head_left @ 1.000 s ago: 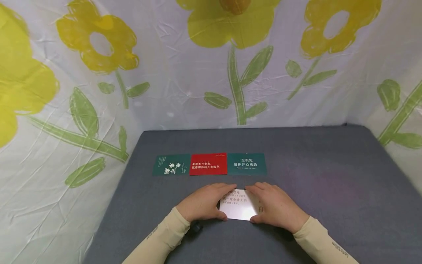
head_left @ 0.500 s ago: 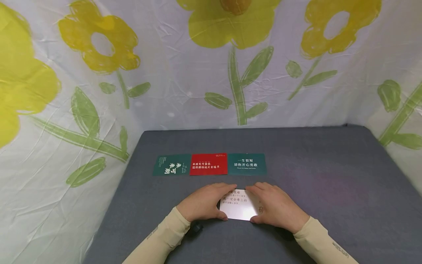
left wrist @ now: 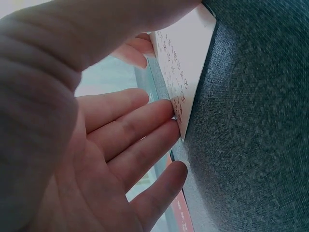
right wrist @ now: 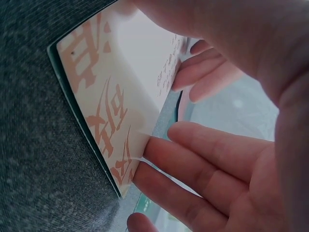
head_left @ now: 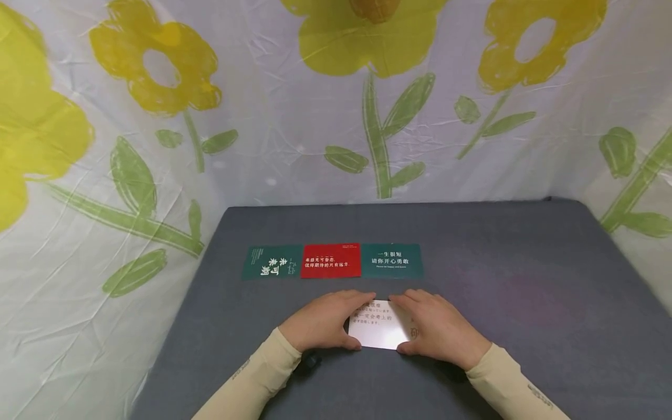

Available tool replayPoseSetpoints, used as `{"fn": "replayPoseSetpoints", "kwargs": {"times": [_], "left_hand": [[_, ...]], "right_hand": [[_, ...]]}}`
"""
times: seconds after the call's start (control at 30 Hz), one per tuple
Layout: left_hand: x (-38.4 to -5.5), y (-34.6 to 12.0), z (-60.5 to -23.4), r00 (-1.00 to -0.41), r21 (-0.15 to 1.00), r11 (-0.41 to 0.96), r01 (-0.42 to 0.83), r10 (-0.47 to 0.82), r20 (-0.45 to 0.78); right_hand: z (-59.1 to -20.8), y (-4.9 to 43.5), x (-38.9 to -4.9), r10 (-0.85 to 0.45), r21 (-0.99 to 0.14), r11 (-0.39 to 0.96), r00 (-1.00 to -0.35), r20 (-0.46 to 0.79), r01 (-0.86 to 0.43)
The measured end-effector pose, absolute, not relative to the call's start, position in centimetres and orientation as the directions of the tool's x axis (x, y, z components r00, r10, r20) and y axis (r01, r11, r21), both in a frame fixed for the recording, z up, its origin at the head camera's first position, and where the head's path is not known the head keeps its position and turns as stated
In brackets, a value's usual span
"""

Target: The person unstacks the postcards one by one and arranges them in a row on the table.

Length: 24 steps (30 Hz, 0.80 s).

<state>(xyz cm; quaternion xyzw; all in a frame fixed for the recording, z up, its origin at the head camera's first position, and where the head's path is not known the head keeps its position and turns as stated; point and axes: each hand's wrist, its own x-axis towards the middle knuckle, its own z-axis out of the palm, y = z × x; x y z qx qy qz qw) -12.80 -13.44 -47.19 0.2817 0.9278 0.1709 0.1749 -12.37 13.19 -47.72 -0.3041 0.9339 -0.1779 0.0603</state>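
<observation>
A glossy white postcard (head_left: 379, 333) with printed characters lies near the front middle of the table in the head view. My left hand (head_left: 322, 322) holds its left part, thumb at the near edge and fingertips at the far edge. On the other side my right hand (head_left: 441, 326) grips it the same way, covering its right end. In the right wrist view, large orange-brown characters show on the white postcard (right wrist: 104, 82), and a dark green layer (right wrist: 79, 115) shows beneath its side. Several fingertips meet the postcard's long edge (left wrist: 179, 113) in the left wrist view.
Beyond the hands, three postcards lie in a row: a green one (head_left: 271, 262) at left, a red one (head_left: 331, 261) in the middle and another green one (head_left: 391, 261) at right. The grey table (head_left: 504, 251) ends at a flower-printed curtain (head_left: 294, 146).
</observation>
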Motion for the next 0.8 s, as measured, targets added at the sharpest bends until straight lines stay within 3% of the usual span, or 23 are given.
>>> {"fn": "replayPoseSetpoints", "kwargs": {"times": [0.8], "left_hand": [[-13.16, -13.63, -47.58, -0.776, 0.421, 0.768, 0.482, 0.598, -0.201]], "right_hand": [[-47.89, 13.15, -12.37, -0.581, -0.365, 0.758, -0.814, 0.001, -0.541]]}}
